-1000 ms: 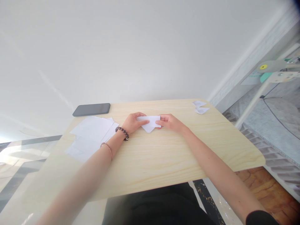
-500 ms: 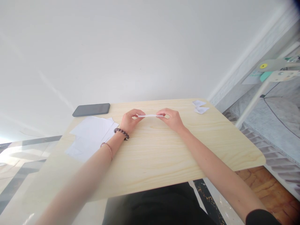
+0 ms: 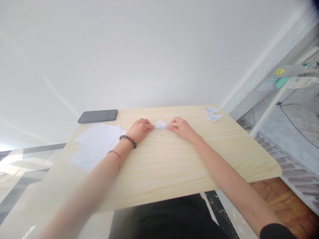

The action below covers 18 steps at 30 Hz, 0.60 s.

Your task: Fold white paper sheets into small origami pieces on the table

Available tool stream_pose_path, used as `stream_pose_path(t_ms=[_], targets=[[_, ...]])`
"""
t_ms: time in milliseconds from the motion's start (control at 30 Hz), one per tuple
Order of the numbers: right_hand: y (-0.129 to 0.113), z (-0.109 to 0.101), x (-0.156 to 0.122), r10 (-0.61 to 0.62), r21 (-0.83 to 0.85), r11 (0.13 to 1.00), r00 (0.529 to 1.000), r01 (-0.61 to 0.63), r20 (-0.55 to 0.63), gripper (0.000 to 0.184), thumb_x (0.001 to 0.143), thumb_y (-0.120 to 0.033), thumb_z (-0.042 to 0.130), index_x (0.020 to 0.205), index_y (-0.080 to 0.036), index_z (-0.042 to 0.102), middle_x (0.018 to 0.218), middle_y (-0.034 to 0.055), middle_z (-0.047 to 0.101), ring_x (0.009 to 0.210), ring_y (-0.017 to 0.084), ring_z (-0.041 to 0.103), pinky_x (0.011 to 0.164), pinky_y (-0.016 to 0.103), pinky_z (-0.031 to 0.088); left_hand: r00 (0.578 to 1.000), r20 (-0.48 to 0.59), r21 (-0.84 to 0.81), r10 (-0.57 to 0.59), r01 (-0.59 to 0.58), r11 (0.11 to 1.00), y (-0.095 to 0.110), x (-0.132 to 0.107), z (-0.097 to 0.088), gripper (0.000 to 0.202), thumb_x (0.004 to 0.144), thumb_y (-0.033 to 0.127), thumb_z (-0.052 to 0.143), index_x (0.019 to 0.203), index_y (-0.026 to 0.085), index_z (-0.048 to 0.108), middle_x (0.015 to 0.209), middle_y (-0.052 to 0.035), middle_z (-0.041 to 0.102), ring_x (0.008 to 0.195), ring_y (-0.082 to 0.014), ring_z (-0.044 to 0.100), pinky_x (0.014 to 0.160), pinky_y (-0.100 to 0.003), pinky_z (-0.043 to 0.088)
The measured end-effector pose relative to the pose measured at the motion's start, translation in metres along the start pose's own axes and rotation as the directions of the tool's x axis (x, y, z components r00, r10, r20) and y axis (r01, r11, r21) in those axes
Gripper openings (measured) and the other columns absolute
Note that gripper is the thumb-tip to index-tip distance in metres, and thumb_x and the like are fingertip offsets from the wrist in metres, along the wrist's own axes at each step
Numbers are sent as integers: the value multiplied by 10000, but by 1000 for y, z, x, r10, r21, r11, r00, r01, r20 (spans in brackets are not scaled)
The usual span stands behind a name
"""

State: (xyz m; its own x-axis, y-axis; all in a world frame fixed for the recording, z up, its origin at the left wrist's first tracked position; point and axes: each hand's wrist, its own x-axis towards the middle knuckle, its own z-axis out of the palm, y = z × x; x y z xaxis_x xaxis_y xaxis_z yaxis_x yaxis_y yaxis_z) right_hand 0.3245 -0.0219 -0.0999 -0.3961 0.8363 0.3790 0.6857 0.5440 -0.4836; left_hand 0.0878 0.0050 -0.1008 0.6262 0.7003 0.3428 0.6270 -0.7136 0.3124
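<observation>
Between my hands is a small white folded paper (image 3: 160, 124), with a pointed top facing the wall and a straight edge toward me. My left hand (image 3: 141, 129) pinches its left end, fingertips closed. At the right end, my right hand (image 3: 181, 128) pinches it between thumb and fingers. Both hands rest low at the tabletop; the parts of the paper under my fingers are hidden. A dark beaded bracelet and a thin bangle circle my left wrist.
Loose white paper sheets (image 3: 97, 142) lie left of my left arm. A dark phone (image 3: 98, 116) is behind them at the table's back-left corner. Two folded paper pieces (image 3: 213, 117) sit near the back-right corner. The wall (image 3: 159, 66) borders the wooden table's (image 3: 174, 172) far edge.
Both hands have come down slightly toward me with the paper. It was seen as a thin strip edge-on; now its pointed face shows. Both pinches still hold.
</observation>
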Motion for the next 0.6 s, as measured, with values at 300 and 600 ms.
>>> stream_pose_path(t_ms=[300,600], targets=[[-4,4,0,103,93,990,995,-102,-11,238,797,-357,468,836,-210,651,797,31,559,710,124,492,666,257,403,1000,12,-69,-16,17,997,4,-1,-3,327,838,376,373,980,218,621,830,-52,588,816,-182,503,759,-316,395],[-3,5,2,166,51,985,986,-166,5,255,809,-335,442,778,-197,654,773,26,608,699,128,504,665,262,390,999,38,-60,-28,30,998,8,0,1,333,846,352,347,1001,208,604,855,-62,591,832,-193,497,791,-347,367]])
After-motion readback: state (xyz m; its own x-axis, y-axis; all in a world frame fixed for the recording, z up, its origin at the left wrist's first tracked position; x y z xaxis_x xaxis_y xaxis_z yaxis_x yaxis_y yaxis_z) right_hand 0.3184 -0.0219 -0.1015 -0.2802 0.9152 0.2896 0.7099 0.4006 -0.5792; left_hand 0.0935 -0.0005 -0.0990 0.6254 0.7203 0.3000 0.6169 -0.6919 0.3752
